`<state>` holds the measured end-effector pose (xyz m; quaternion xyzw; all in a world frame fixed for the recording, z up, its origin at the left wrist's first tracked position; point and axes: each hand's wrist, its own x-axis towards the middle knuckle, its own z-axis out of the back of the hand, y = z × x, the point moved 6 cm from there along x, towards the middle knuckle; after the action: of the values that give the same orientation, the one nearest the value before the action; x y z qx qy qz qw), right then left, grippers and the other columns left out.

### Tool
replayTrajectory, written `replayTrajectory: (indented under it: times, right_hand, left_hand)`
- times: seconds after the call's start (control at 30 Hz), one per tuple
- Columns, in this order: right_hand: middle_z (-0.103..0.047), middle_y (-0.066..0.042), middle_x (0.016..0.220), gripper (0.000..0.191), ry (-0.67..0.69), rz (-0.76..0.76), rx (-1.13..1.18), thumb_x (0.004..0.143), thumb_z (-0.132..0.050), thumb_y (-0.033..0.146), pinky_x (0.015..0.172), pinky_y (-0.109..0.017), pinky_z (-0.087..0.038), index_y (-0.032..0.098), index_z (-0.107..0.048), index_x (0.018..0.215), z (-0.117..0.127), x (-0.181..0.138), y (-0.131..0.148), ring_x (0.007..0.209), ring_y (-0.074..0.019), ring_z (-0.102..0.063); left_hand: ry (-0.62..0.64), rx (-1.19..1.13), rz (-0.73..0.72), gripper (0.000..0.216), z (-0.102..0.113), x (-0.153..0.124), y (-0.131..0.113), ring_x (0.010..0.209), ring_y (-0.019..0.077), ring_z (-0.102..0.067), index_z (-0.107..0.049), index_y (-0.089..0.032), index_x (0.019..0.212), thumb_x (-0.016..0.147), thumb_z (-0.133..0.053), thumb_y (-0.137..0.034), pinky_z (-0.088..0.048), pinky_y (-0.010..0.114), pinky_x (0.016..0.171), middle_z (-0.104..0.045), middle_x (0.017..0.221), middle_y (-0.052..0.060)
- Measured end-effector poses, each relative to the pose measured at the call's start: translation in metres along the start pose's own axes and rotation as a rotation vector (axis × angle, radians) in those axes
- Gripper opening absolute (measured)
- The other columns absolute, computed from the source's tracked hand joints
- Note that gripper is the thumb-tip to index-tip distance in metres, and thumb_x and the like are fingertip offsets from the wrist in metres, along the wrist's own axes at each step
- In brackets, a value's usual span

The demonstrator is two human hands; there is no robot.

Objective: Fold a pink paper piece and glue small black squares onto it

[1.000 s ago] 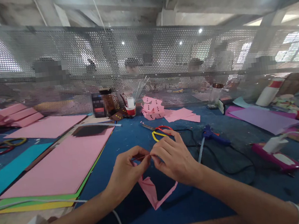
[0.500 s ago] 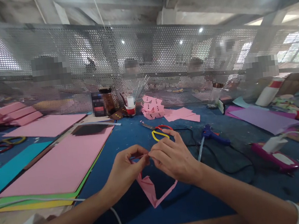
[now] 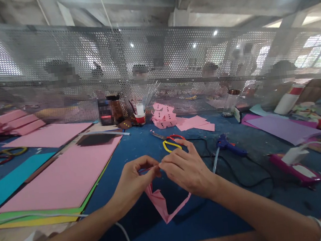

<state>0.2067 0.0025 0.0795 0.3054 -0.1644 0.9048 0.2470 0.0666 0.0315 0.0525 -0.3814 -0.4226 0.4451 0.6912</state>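
Note:
A folded strip of pink paper (image 3: 158,202), bent into an angular open loop, hangs between my two hands just over the blue tabletop. My left hand (image 3: 138,177) pinches it at the upper left, thumb against fingers. My right hand (image 3: 185,168) is closed on the strip's other end, and its fingertips meet those of the left. The pinched part is mostly covered by the fingers. Just beyond my right hand lie scissors (image 3: 171,142) with red and yellow handles. To its right a blue hot glue gun (image 3: 229,145) rests with a clear glue stick pointing toward me.
Pink sheets (image 3: 59,174) are stacked over green and yellow ones at left. Behind stand a dotted pink paper piece (image 3: 164,115), a paper cup (image 3: 140,118) and a brown jar (image 3: 115,108). At right are a magenta power strip (image 3: 296,169) with cords and purple paper (image 3: 284,125).
My hands and the pink strip are almost unmoved, both still pinching at the same spot. Beyond the mesh screen, people have shifted slightly.

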Motion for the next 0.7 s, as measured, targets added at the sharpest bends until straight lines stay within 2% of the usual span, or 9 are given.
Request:
replayTrajectory:
  times: [0.37, 0.53, 0.7]
  right_hand:
    - [-0.068, -0.001, 0.098, 0.021, -0.040, -0.049, 0.105, 0.091, -0.048, 0.016, 0.108, -0.048, -0.022, 0.023, -0.058, 0.108, 0.002, 0.001, -0.003, 0.092, -0.0159, -0.059]
    - [-0.068, 0.000, 0.094, 0.014, -0.067, -0.215, 0.342, 0.090, -0.052, 0.019, 0.103, -0.042, -0.029, 0.023, -0.061, 0.100, -0.003, 0.001, -0.010, 0.092, -0.0151, -0.059]
    - [-0.067, 0.000, 0.087, 0.004, -0.107, -0.421, 0.533, 0.087, -0.059, 0.023, 0.086, -0.031, -0.041, 0.023, -0.063, 0.090, -0.014, -0.002, -0.023, 0.085, -0.0144, -0.061]
  left_hand:
    - [0.001, -0.014, -0.013, 0.020, 0.002, 0.001, 0.000, 0.071, 0.0143, -0.059, -0.064, -0.017, 0.072, 0.085, -0.055, -0.029, -0.043, 0.023, 0.069, -0.066, 0.069, 0.000]
    - [-0.027, 0.057, -0.041, 0.020, 0.004, -0.001, 0.000, 0.071, 0.0140, -0.059, -0.064, -0.017, 0.072, 0.086, -0.055, -0.028, -0.042, 0.023, 0.070, -0.065, 0.069, 0.000]
    - [-0.033, 0.125, -0.060, 0.015, 0.002, -0.001, -0.005, 0.072, 0.0135, -0.059, -0.065, -0.018, 0.075, 0.085, -0.055, -0.025, -0.042, 0.023, 0.069, -0.066, 0.070, -0.002]
